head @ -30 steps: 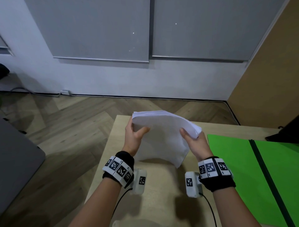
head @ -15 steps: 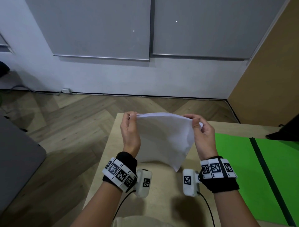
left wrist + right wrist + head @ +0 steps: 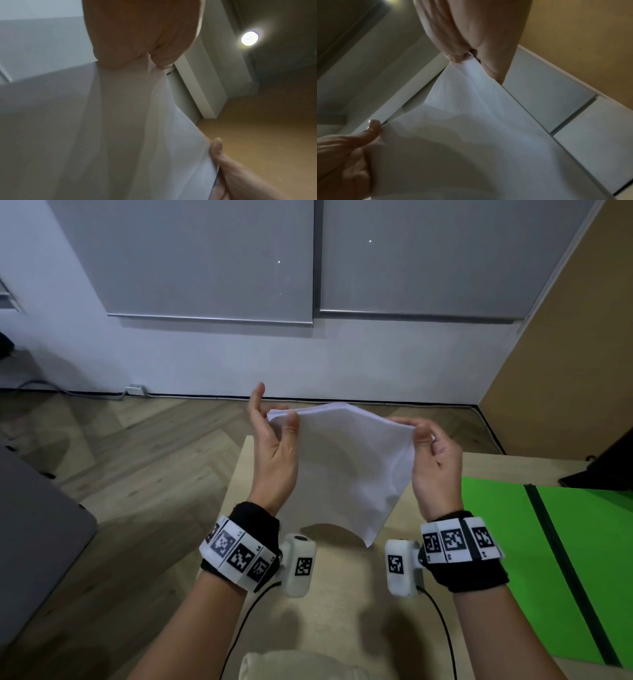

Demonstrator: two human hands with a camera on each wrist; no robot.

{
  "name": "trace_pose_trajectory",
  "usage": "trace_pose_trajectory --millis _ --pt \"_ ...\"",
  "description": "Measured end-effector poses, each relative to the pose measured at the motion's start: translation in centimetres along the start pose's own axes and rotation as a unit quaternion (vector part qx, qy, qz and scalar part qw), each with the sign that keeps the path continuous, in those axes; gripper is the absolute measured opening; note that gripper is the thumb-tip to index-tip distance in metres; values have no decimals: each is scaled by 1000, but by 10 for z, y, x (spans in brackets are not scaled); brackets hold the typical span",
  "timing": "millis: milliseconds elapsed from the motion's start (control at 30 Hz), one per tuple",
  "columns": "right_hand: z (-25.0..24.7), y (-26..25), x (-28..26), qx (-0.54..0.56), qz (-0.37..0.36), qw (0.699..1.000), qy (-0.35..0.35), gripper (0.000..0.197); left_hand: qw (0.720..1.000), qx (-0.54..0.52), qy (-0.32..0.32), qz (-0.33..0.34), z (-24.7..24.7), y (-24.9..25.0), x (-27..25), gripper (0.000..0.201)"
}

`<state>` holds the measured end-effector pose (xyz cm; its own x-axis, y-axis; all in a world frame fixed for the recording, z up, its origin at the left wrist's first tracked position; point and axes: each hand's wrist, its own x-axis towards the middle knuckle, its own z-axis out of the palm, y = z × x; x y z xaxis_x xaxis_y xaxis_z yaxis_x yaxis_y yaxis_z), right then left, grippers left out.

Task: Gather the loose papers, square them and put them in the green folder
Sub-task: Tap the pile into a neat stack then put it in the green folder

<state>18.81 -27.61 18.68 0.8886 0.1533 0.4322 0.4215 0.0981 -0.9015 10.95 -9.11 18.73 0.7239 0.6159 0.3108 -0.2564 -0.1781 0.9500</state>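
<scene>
Papers (image 3: 346,463) hang above the table (image 3: 335,621), left hand (image 3: 274,453) and right hand (image 3: 433,460) each pinching a top corner. Folder (image 3: 496,559) lies open to the right. Risk: thin corner grips, sheets could slip & fan out w/o tapping square.

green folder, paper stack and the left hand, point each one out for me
green folder (image 3: 493,542), head view, on its bare left panel.
paper stack (image 3: 352,467), head view, on the middle of the front sheet.
left hand (image 3: 274,453), head view, on the palm.
</scene>
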Motion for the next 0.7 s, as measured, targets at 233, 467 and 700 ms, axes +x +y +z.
trace_pose_trajectory --millis 233,467,700 --pt "-1 29 -20 -53 68 993 -86 41 990 -46 8 -136 -5 -29 -14 30" --pt "-11 26 -9 -25 174 974 -146 21 982 -33 12 -185 -9 -30 -8 40" --pt "-3 14 -11 -38 124 988 -82 15 979 -22 -30 -198 -17 -29 -2 28"
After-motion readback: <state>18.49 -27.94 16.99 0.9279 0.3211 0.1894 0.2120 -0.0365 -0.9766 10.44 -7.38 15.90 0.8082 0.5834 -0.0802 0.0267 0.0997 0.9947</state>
